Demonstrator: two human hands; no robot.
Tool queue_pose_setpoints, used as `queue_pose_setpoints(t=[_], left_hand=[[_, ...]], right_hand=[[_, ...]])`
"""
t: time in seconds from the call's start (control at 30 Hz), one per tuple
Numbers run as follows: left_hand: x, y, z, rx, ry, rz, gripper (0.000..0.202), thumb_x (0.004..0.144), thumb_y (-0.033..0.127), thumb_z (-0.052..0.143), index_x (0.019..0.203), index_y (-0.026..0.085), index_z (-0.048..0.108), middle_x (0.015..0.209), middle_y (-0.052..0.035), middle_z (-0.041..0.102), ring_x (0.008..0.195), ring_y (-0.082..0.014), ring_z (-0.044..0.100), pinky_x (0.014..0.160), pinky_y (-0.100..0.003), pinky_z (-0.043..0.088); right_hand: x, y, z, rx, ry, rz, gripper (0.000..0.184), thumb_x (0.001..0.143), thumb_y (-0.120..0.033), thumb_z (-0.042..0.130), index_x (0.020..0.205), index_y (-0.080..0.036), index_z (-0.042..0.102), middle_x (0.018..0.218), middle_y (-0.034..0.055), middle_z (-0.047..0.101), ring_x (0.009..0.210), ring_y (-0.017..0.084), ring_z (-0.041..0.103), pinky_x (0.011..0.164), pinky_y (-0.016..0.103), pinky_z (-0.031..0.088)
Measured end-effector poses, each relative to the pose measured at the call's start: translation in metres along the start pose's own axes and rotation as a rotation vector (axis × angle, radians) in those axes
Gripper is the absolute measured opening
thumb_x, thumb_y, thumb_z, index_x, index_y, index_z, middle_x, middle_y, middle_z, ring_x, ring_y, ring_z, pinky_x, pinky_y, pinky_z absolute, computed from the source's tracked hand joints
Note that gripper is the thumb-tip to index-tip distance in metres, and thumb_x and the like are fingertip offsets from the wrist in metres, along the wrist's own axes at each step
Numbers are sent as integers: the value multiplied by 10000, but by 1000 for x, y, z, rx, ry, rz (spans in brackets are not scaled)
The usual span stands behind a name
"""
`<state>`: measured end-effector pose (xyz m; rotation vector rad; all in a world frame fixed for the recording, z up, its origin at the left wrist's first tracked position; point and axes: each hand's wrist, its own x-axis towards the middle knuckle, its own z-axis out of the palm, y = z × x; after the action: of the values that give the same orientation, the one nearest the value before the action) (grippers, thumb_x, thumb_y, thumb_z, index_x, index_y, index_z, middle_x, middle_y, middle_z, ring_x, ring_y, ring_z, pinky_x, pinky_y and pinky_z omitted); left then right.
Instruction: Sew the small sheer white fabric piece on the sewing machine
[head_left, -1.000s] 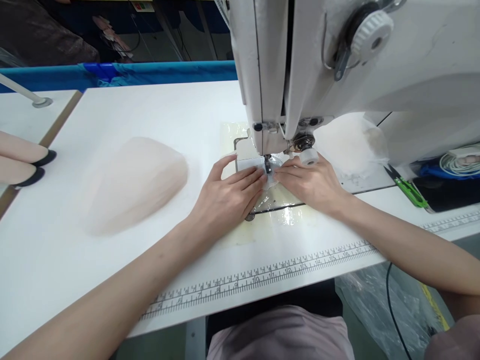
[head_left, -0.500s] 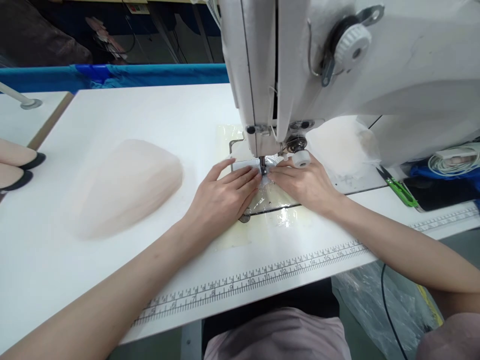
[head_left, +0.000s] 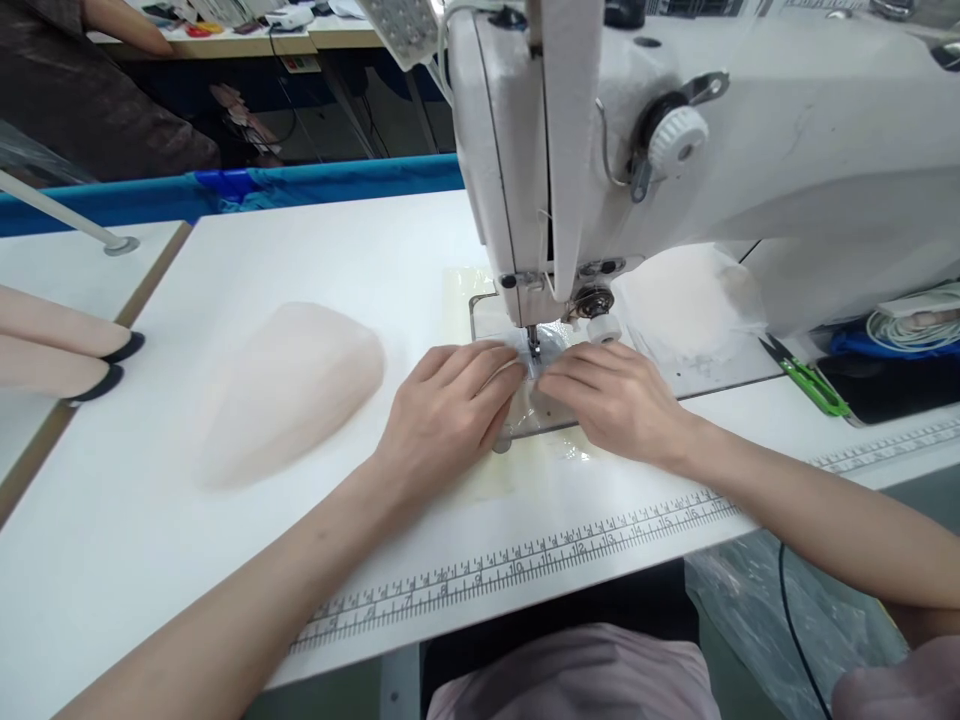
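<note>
- A pink garment (head_left: 577,675) shows nearest, below the table (head_left: 420,618).
- Along the table's near edge runs a printed ruler (head_left: 517,570).
- The left hand (head_left: 450,405) lies palm down, fingers curled, tips beside the presser foot (head_left: 534,345).
- The right hand (head_left: 619,400) lies on the foot's other side, fingers together and reaching inward; a narrow gap parts the two hands.
- Between their fingertips, at the foot, is a small pale piece (head_left: 531,371), mostly covered. Whether the fingers pinch it or only press it, I cannot tell.
- Left of the hands, a sheer beige piece (head_left: 300,390) lies by itself on the table.
- To the right are green snips (head_left: 817,385), beside a flat black object (head_left: 896,388).
- The white sewing machine (head_left: 780,130) rises over the work.
- Beyond the table stretch blue cloth (head_left: 360,176) and another person's dark clothing (head_left: 112,110).
</note>
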<state>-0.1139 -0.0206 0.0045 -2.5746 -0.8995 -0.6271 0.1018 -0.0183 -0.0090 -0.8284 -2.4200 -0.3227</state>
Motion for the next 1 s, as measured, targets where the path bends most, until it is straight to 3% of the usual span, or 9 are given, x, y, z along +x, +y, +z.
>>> queue_pose_setpoints(t=[0.03,0.1,0.17,0.23,0.33,0.4,0.57,0.77,1.0], left_hand=[[0,-1,2,-27,-15,10,239,935,115,463,1089,131,645,1117,-91,709,1057,-228,649,853,-377,490],[0,-3,5,-92,-58,-2,287,935,107,445,1162,139,618,1141,-83,703,1051,-218,652,962,-411,447],[-1,-4,7,-148,-80,-49,270,943,151,452,1143,172,632,1048,-55,727,910,-199,679,931,-419,457],[-1,-5,6,-185,-83,-84,262,949,190,457,1137,192,639,1084,-55,716,955,-209,670,918,-420,462],[-1,-8,6,-212,-93,-67,271,961,205,446,1159,176,630,1169,-71,687,1093,-223,632,1014,-437,419],[-1,-9,7,-212,-107,-40,272,968,217,442,1153,158,632,1107,-73,701,1027,-209,655,1050,-451,392],[-1,-7,13,-169,-118,5,324,971,258,438,1181,115,639,1009,-112,679,954,-230,649,996,-469,444],[-3,0,15,-130,-122,22,365,969,328,481,1241,124,615,1234,-144,654,1186,-273,591,1055,-489,426],[-2,3,12,-80,-148,48,414,972,371,485,1232,76,614,1227,-158,657,1182,-284,605,1095,-511,403]], right_hand=[[0,-2,-1,30,-20,2,349,858,13,402,965,-161,685,998,39,729,943,173,625,782,291,457],[0,-5,-2,36,-78,29,350,868,1,388,983,-159,677,1004,48,722,949,182,626,818,297,470],[1,-7,-3,-6,-124,78,329,865,-10,393,944,-151,680,934,62,717,872,192,632,774,307,484],[1,-9,-4,-26,-156,107,281,887,-53,418,943,-141,679,939,77,708,836,196,634,732,311,498],[0,-13,-5,38,-168,92,221,947,-177,460,998,-124,668,1060,98,700,982,208,639,802,313,527],[-1,-14,-6,66,-172,93,239,969,-234,460,989,-116,667,1071,99,704,1034,212,634,812,314,541],[-1,-10,-6,11,-218,156,237,959,-152,434,978,-116,667,1008,89,709,907,200,644,707,314,551],[0,-2,-2,-50,-248,172,224,945,-159,453,1042,-90,643,1152,130,681,1010,239,625,839,370,528],[-2,3,1,-77,-246,177,293,957,-240,471,1176,-78,579,1226,155,653,1149,235,587,1027,414,437]])
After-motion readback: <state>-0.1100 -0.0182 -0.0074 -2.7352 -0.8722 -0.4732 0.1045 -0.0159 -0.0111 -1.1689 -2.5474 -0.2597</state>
